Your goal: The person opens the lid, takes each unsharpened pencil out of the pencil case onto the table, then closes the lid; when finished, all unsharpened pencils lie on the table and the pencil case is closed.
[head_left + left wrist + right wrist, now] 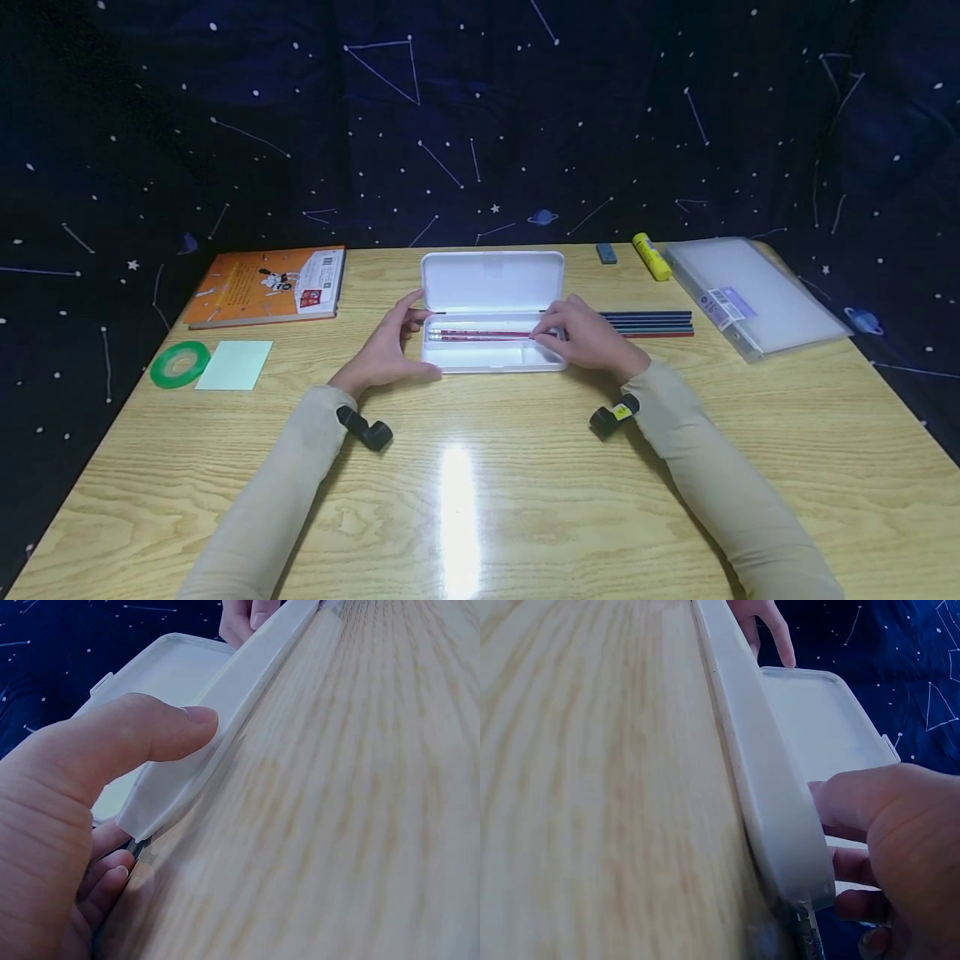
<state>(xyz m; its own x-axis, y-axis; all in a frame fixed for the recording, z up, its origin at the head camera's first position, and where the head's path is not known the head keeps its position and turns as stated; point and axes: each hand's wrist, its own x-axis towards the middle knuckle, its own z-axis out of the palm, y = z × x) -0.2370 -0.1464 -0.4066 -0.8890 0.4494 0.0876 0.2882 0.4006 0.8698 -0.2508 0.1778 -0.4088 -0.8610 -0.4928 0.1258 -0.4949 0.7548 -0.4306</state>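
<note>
Between the two hands lies an open white pencil case (491,354), its lid (491,281) tipped back away from the person and its tray on the wooden table (480,500). The left hand (386,350) rests at the case's left end with fingers loosely spread; in the left wrist view the thumb (161,735) lies straight against the rim, touching rather than clamping. The right hand (588,337) sits at the right end, fingers curled down over the tips of the red pencils (480,335) lying lengthwise in the tray; it appears to pinch them, though the fingertips are partly hidden. Just beyond the right hand a row of dark pencils (648,324) lies on the table. The case looks like thin hard plastic: probably light, stiff, smooth enough to slide on the glossy tabletop, so steadying it at both short ends seems sound, and the hinge is likely its weak spot. The pencils should be light, rigid and prone to rolling; taking them near one end, as the right hand does, lets them be laid flat, though the points are likely brittle. Further right of the right hand are a glue stick (651,256), an eraser (606,252) and a clear folder (750,296); left of the left hand, a book (262,286), a green tape roll (178,364) and a pale note pad (234,365).
</note>
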